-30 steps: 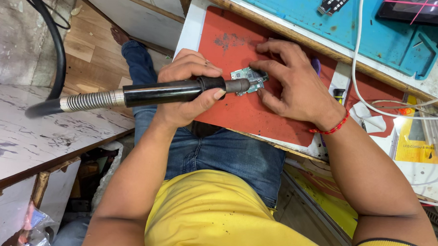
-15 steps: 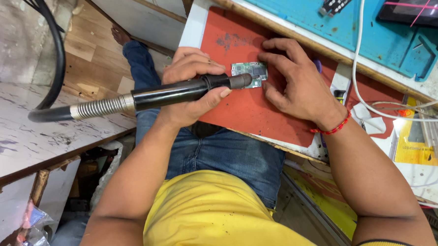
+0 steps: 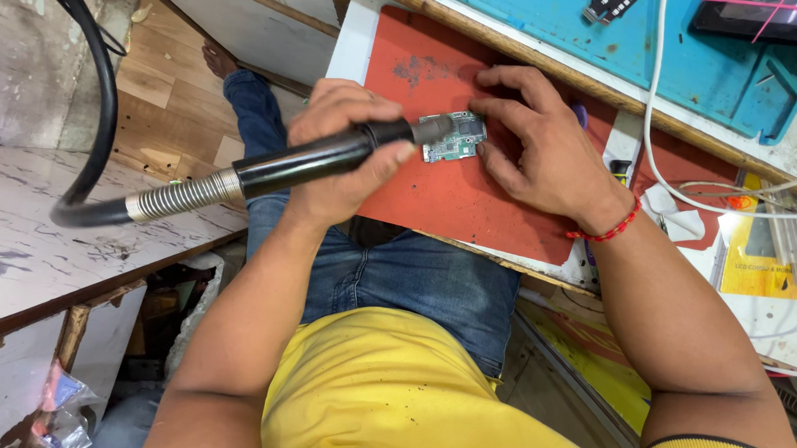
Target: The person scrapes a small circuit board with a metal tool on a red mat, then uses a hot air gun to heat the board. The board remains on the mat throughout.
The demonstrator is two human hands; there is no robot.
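My left hand (image 3: 343,150) grips the black handle of a hot-air wand (image 3: 312,162), whose metal nozzle points at a small green circuit board (image 3: 456,139). A ribbed metal collar and a black hose (image 3: 98,121) run off to the left from the handle. The board lies on a red work mat (image 3: 435,199). My right hand (image 3: 541,150) rests on the mat just right of the board, with its fingertips touching the board's edge. A red bead bracelet circles that wrist.
A blue mat (image 3: 692,58) with a dark device and small tools lies at the back. White cables (image 3: 713,197), a yellow box (image 3: 760,258) and tissue sit at the right. A white marbled table (image 3: 31,235) stands to the left over a wooden floor.
The wand's nozzle has shifted slightly along the board and the hose end has risen a little. My right hand keeps its place at the board.
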